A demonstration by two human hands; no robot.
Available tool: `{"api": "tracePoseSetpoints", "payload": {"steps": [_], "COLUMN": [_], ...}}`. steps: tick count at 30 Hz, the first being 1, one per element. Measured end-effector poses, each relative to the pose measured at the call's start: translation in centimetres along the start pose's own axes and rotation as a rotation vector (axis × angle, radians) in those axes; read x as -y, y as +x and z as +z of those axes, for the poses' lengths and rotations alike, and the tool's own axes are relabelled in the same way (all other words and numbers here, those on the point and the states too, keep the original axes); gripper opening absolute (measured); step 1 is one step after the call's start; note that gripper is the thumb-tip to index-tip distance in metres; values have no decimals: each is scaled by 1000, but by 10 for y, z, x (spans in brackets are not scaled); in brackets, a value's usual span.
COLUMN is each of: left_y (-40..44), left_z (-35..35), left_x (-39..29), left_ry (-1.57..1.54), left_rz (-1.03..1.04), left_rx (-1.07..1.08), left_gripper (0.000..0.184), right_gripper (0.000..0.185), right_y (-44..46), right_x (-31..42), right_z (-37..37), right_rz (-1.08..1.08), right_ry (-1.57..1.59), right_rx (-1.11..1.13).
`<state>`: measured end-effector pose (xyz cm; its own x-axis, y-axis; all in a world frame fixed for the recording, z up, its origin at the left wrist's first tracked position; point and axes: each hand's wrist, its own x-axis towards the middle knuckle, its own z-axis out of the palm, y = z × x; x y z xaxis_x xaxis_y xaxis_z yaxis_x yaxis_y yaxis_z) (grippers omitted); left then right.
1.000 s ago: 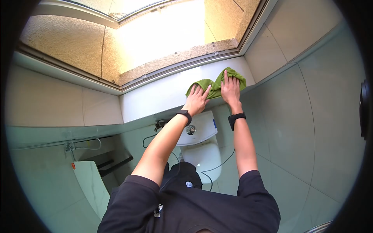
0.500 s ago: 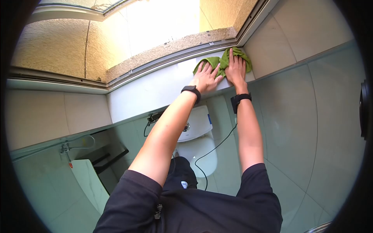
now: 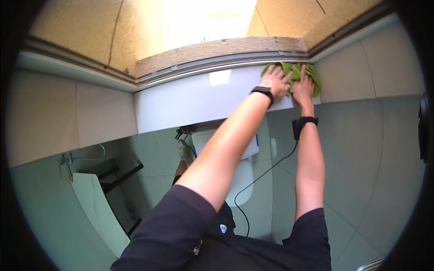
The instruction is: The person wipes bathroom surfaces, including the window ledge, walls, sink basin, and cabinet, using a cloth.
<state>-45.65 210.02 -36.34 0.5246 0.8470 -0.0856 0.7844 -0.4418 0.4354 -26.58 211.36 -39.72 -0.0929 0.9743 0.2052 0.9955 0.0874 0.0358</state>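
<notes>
A green cloth (image 3: 296, 70) lies bunched at the right end of the white window sill (image 3: 181, 104), close to the corner with the tiled side wall. My left hand (image 3: 275, 82) presses flat on the cloth's left part, fingers spread. Just beside it, my right hand (image 3: 304, 87) rests on the right part with its fingers stretched out. Both palms face down, and parts of the cloth are hidden under them. A dark band (image 3: 263, 93) circles my left wrist. On my right wrist a black strap (image 3: 307, 120) carries a small box with a cable.
Behind the sill runs the window track (image 3: 217, 63), with a rough ledge outside. Below stands a white toilet (image 3: 244, 178), partly behind my left arm. The black cable (image 3: 266, 171) hangs in front of it. At lower left are a tap (image 3: 67, 159) and a marble-look panel (image 3: 97, 207).
The view has shifted, so my hands and the cloth appear farther right. My left hand is a little closer to my right. A foot now shows beside the toilet.
</notes>
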Motion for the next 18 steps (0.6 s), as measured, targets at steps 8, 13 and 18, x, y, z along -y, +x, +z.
{"api": "tracePoseSetpoints", "payload": {"steps": [8,13,18], "left_y": [-100,-220,-338], "left_z": [-17,-50,-61], "left_x": [32,91,158], "left_ry": [-22,-72,-72], "left_rz": [11,-198,-402], "left_rx": [-74,11,-76], "left_gripper": [69,69,69], "right_gripper": [71,76,73], "right_y": [-50,-89,-140], "right_x": [84,205,344], "right_z": [-34,-46,-78], "right_rz": [-110,-312,-416], "right_ry": [113,129,255], "right_rx": [25,35,15]}}
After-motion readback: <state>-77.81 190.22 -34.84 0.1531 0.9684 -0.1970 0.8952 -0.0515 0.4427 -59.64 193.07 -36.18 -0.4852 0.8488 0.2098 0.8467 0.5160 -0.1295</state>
